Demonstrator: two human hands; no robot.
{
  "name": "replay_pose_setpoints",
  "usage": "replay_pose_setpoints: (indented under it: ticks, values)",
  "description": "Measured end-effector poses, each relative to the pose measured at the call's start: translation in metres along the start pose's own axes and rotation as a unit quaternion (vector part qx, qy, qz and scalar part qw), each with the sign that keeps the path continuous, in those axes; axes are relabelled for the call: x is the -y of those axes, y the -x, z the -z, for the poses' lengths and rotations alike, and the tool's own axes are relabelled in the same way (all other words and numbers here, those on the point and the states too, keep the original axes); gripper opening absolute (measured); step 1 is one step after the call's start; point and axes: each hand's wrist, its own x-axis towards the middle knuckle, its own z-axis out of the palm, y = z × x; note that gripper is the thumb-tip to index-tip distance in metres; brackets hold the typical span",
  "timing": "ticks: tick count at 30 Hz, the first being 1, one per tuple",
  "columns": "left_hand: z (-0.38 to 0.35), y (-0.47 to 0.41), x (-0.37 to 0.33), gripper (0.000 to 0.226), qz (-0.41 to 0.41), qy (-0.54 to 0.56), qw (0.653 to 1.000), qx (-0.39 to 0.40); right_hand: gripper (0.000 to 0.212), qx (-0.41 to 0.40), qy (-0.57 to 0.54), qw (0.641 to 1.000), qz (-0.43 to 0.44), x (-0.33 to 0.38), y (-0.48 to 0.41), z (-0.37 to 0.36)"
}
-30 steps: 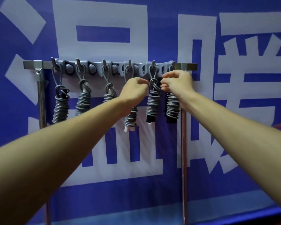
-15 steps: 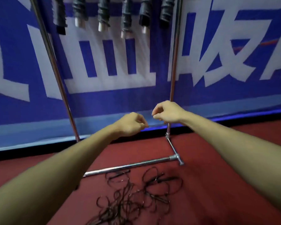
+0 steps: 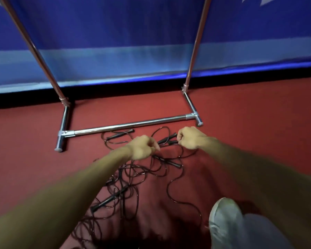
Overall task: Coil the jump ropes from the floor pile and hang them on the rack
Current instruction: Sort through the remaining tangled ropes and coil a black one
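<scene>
Hands: left hand [image 3: 142, 147] and right hand [image 3: 190, 138] have dropped low over the jump ropes [image 3: 133, 177].
Left hand: fingers curled, empty.
Right hand: curled beside a black handle [image 3: 166, 140]; blur hides any grip.
Ropes: tangled on the red floor [image 3: 258, 123], before the rack [image 3: 129, 125].

The ropes [image 3: 133, 173] lie piled on the floor [image 3: 258, 123], spreading toward 6 o'clock. The rack [image 3: 129, 125] stands just behind them at 12 o'clock, its base bar on the floor, before the banner [image 3: 115, 42]. The left hand [image 3: 142, 148] and right hand [image 3: 190, 138] are over the pile's far end, the left at 8 o'clock of the right. A shoe [image 3: 224, 218] stands at 4 o'clock of the pile.
</scene>
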Motion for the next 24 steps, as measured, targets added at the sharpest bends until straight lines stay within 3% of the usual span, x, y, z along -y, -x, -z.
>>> replay_pose_setpoints:
  ticks: [7, 13, 19, 24]
  values:
    - [-0.051, -0.07, 0.052, 0.029, 0.039, 0.114, 0.993, -0.003, 0.027, -0.063, 0.03, 0.997, -0.027, -0.04, -0.083, -0.077]
    - [-0.087, -0.099, 0.082, 0.038, 0.055, 0.198, 0.979, -0.011, 0.027, -0.185, 0.098, 0.978, -0.017, -0.058, -0.114, -0.111]
    - [-0.082, -0.101, 0.077, 0.029, 0.065, 0.219, 0.972, -0.056, 0.016, -0.217, 0.069, 0.973, 0.034, -0.054, -0.107, -0.116]
    - [-0.066, -0.082, 0.062, 0.007, 0.082, 0.248, 0.958, -0.117, 0.016, -0.211, -0.004, 0.974, 0.082, -0.027, -0.078, -0.106]
